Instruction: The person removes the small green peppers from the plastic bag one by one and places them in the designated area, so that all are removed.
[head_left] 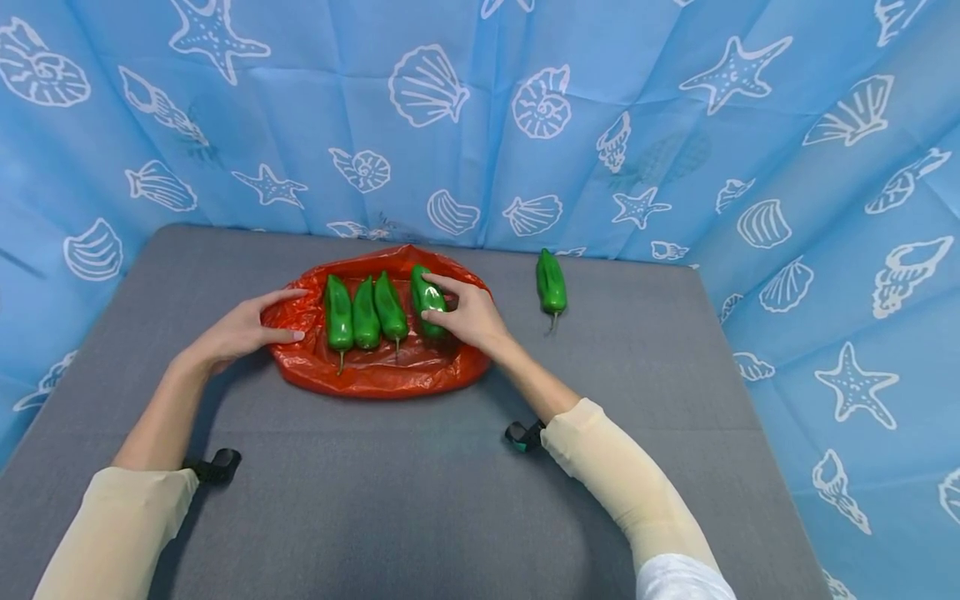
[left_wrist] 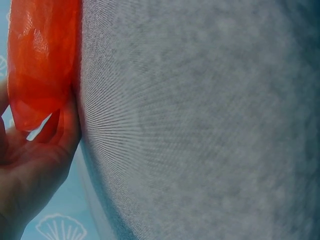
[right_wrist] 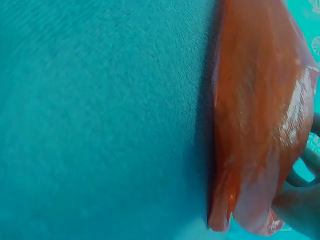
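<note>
A red plastic bag lies spread with its mouth up and its rim rolled out. Three green peppers stand in a row inside it: a left pepper, a middle one and a right pepper. At the bag's right side my right hand grips another green pepper between thumb and fingers, inside the rim. My left hand rests on the bag's left end, thumb and forefinger spread and fairly straight. In the right wrist view, the bag wall hides the held pepper.
One more green pepper lies on the grey table, right of the bag, stem toward me. A blue curtain with white shells and starfish hangs behind the table's back edge. Each wrist wears a small black camera.
</note>
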